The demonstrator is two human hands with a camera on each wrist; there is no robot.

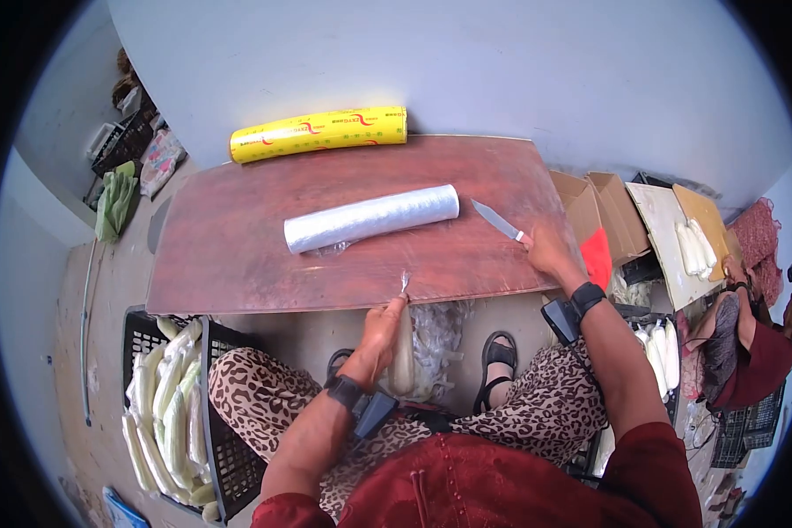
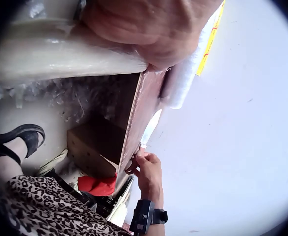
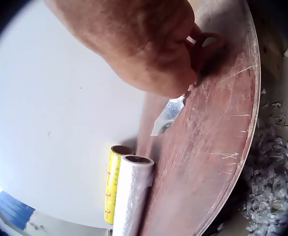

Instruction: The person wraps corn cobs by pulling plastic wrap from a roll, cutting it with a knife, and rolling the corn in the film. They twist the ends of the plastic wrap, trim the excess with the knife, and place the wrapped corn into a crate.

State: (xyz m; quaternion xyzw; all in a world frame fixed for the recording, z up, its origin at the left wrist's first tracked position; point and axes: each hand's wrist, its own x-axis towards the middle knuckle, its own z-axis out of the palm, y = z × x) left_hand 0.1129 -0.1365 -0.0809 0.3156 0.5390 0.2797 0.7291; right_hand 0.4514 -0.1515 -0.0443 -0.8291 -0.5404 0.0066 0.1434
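My left hand (image 1: pixel 380 336) grips a long pale vegetable (image 1: pixel 401 363) wrapped in clear film, below the near edge of the brown table (image 1: pixel 220 255). The film's twisted end sticks up past my fingers, over the table edge. In the left wrist view the wrapped vegetable (image 2: pixel 60 54) stretches out from under the hand. At the table's right side my right hand (image 1: pixel 553 253) holds a knife (image 1: pixel 496 218) by its light handle, the blade lying low over the tabletop and pointing away to the left. My palm hides part of the handle in the right wrist view.
A clear film roll (image 1: pixel 374 217) lies mid-table, with a yellow printed roll (image 1: pixel 321 134) behind it by the wall. At left a black crate (image 1: pixel 229 422) holds several pale vegetables. Cardboard boxes (image 1: pixel 603 211) stand right; another person (image 1: pixel 757 352) sits beyond. Plastic scraps (image 3: pixel 274 191) litter the floor.
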